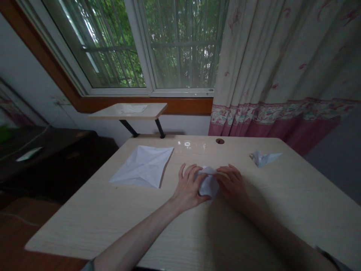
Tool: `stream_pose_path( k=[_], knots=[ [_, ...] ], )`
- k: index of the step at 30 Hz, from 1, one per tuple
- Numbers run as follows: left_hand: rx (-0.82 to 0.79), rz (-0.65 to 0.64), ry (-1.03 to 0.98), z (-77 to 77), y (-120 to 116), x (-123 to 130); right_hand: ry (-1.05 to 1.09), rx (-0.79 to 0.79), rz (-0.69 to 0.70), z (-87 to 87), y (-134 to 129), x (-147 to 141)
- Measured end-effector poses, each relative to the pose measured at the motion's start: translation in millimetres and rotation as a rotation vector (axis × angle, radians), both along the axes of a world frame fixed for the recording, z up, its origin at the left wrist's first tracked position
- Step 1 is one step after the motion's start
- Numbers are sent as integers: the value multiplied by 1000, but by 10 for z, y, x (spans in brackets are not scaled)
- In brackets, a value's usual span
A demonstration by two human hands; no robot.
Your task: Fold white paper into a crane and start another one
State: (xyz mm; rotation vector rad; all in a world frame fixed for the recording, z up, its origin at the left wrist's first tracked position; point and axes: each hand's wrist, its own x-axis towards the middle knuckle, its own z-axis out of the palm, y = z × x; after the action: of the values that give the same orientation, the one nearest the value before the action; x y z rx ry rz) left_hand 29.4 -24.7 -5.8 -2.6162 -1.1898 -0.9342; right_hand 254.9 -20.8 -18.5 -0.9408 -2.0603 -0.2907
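Holds folded paper [209, 185] between left hand [187, 189] and right hand [233, 187], low over desk [98, 222]; cannot tell if touching. Clamps left thumb and forefinger around it, pinches upper right edge with right fingers, apparently for steady control. Shows creased sheet [141, 166] apart, likely for clearance.

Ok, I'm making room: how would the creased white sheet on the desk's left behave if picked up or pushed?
The creased sheet looks like thin paper, so probably light and floppy. It would likely bend first along its fold lines. Lying nearly flat on the desk, it would probably slide rather than tip.
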Motion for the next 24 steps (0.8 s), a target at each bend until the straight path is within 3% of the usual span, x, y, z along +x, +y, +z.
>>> stream_pose_path(
  k=[17, 24],
  knots=[
    [-84, 82, -21, -48, 50, -2, 24, -93, -99, -152, 42, -2],
    [-122, 93, -20, -45, 65, 6, 107, -67, -113, -54, 14, 37]
  ],
)
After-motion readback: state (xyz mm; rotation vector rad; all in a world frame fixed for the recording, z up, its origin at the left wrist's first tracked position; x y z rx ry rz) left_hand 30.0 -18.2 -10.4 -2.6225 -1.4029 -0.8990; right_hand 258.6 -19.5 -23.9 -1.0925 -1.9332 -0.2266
